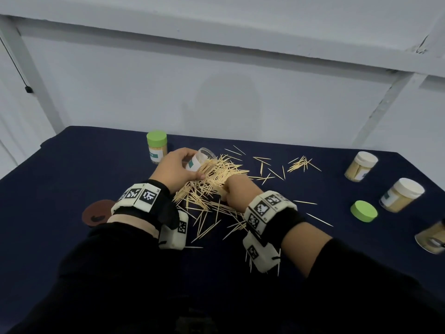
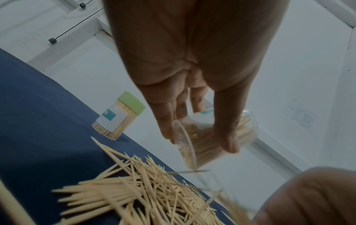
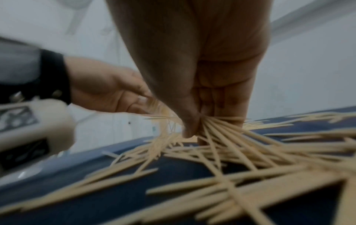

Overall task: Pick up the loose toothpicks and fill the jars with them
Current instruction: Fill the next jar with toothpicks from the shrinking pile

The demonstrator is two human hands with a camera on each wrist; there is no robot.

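Note:
A heap of loose toothpicks (image 1: 212,189) lies in the middle of the dark blue table (image 1: 72,169). My left hand (image 1: 178,167) grips an open clear jar (image 1: 202,160), tilted on its side with its mouth at the heap; the left wrist view shows the jar (image 2: 212,137) partly filled with toothpicks. My right hand (image 1: 237,192) sits on the heap, its fingers pinching a bunch of toothpicks (image 3: 215,126) right beside the jar's mouth. More toothpicks (image 1: 302,162) lie scattered to the right.
A closed jar with a green lid (image 1: 157,147) stands behind my left hand. At the right stand two white-lidded jars (image 1: 361,169) (image 1: 401,195), a loose green lid (image 1: 363,211) and another jar (image 1: 432,237) at the edge. A brown lid (image 1: 96,213) lies near my left wrist.

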